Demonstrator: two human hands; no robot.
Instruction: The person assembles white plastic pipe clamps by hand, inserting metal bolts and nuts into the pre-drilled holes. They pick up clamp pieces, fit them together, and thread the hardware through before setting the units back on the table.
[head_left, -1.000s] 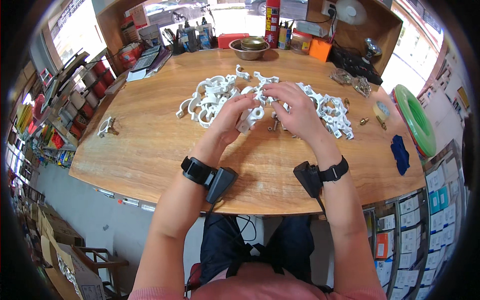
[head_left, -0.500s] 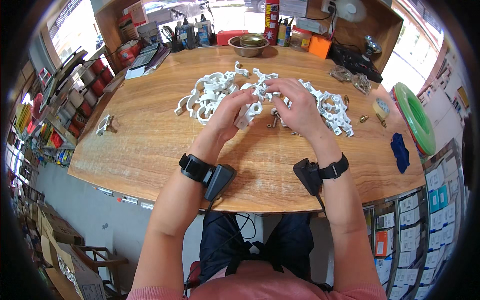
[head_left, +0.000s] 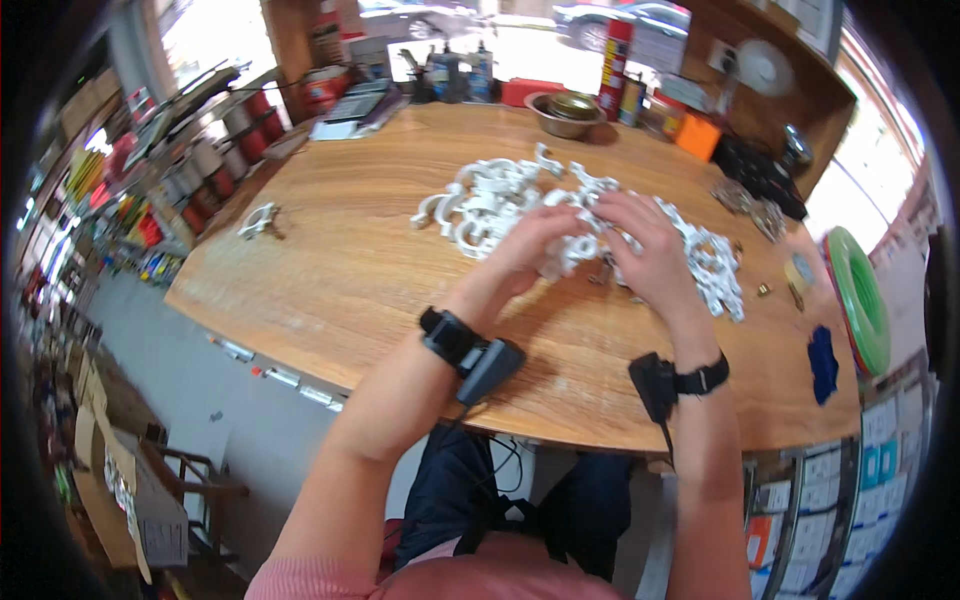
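Note:
My left hand [head_left: 525, 250] grips a white plastic pipe clamp [head_left: 563, 262] over the middle of the table, with its lower end showing beneath the fingers. Close against it, my right hand [head_left: 652, 255] has its fingers bent and its fingertips brought to the top of the clamp. What those fingertips pinch is too blurred and small to make out. Behind and left of my hands lies a heap of curved white clamp halves [head_left: 485, 195]. More small white clamp pieces [head_left: 715, 265] lie to the right. A few metal bolts [head_left: 602, 270] rest between my hands.
One separate white clamp [head_left: 258, 220] lies at the table's left. Metal bowls [head_left: 562, 118], a red spray can [head_left: 615, 70] and an orange box [head_left: 697, 136] stand at the back. On the right are brass fittings [head_left: 764, 290], a blue cloth [head_left: 823, 365] and a green hose coil [head_left: 858, 300].
The whole view has swung left and tilted, so table and hands appear farther right. My hands stay together at the clamp, and blur hides finer finger movement.

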